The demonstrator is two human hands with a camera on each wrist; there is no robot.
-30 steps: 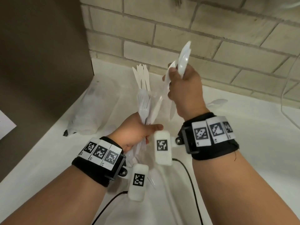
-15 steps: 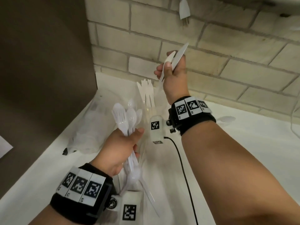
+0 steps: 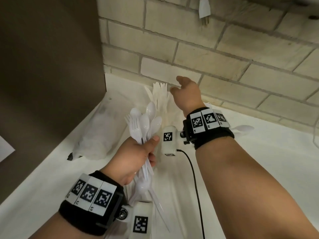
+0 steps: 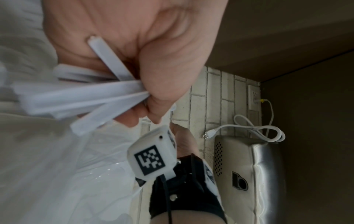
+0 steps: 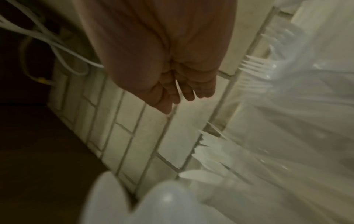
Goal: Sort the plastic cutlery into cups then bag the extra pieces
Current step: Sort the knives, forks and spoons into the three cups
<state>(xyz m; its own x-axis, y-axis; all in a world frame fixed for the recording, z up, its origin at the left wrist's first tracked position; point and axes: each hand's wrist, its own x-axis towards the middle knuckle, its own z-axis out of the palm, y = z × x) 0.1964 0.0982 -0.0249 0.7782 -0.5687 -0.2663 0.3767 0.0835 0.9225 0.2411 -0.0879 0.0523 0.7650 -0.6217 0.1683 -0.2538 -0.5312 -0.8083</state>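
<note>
My left hand [image 3: 151, 149] grips a bundle of white plastic spoons and a fork [image 3: 145, 125] by the handles, bowls pointing up. In the left wrist view the handles [image 4: 86, 97] fan out of the fist. My right hand [image 3: 179, 85] reaches toward the brick wall, just right of white forks [image 3: 160, 94] standing upright in a clear cup. Its fingers [image 5: 187, 92] hang loosely curled and I see nothing in them. The right wrist view shows fork tines [image 5: 252, 63] and knife tips [image 5: 208, 144] sticking out of clear cups; the cups themselves are blurred.
A crumpled clear plastic bag [image 3: 96, 135] lies at the left on the white counter [image 3: 276, 161]. One loose spoon [image 3: 245, 129] lies behind my right wrist. A dark panel [image 3: 51, 66] closes the left side. A plug [image 3: 204, 11] hangs above; a steel appliance [image 4: 249, 174] stands nearby.
My right hand has dropped from its raised position toward the cups by the wall, and the white pieces it held are gone from it. The left hand keeps its bundle.
</note>
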